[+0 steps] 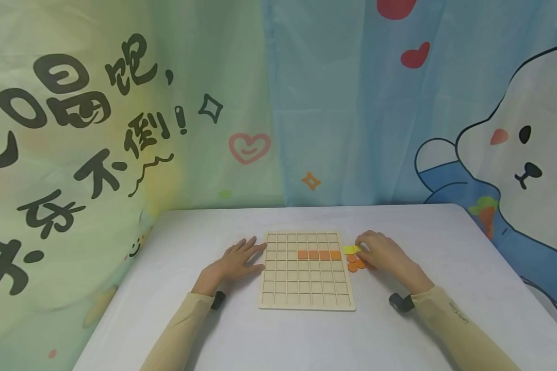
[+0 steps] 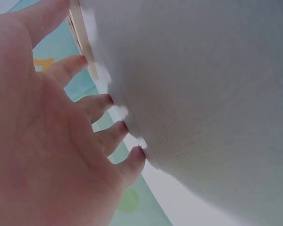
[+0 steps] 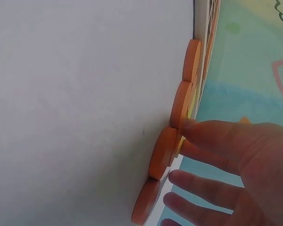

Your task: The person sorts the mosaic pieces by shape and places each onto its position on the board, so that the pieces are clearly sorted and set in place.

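Observation:
A pale wooden grid board [image 1: 285,275] lies on the white table. A short row of orange square tiles [image 1: 324,255] fills cells in its upper right part. My left hand [image 1: 235,262] rests at the board's left edge, fingers spread, with the index fingertip and thumb against the rim. Past the right edge, my right hand [image 1: 384,252] reaches down to the yellow square tiles [image 1: 350,250]. Its thumb and index fingertips are at these tiles; whether they pinch one is hidden. Several orange round discs [image 3: 163,153] lie just beside the right thumb.
The white table [image 1: 223,340] reaches back to a printed cloth curtain [image 1: 325,113]. Dark wrist cameras [image 1: 401,303] are strapped under both wrists, below the beige sleeves [image 1: 455,324].

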`<state>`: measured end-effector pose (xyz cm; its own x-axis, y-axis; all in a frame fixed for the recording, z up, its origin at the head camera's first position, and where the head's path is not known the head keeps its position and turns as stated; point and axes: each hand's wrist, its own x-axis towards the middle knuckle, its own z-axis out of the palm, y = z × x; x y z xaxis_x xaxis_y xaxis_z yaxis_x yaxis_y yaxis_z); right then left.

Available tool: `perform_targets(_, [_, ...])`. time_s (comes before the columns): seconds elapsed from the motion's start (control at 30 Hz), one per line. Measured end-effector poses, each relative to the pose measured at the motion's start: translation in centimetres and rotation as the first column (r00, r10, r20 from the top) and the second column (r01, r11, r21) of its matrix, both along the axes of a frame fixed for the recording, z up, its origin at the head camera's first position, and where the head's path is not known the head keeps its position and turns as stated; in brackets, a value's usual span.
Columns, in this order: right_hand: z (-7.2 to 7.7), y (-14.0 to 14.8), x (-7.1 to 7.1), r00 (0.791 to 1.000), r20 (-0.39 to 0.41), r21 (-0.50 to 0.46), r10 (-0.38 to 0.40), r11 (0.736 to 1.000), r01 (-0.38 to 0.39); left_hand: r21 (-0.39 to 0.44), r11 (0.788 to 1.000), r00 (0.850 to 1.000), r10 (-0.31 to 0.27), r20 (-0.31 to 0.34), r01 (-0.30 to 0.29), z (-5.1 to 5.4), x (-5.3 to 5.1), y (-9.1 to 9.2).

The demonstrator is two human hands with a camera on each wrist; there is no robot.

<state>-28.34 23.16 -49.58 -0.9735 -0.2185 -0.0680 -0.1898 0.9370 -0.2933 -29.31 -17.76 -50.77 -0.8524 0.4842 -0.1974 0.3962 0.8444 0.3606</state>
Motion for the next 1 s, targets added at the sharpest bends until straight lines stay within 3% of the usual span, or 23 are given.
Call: perform_targets(1.0, [0.62, -0.24, 0.04, 1.000, -0.017, -0.012, -0.007, 1.000, 0.007, -0.004, 1.000, 1.000, 0.008, 0.001, -0.008, -0.30, -0.20, -0.02])
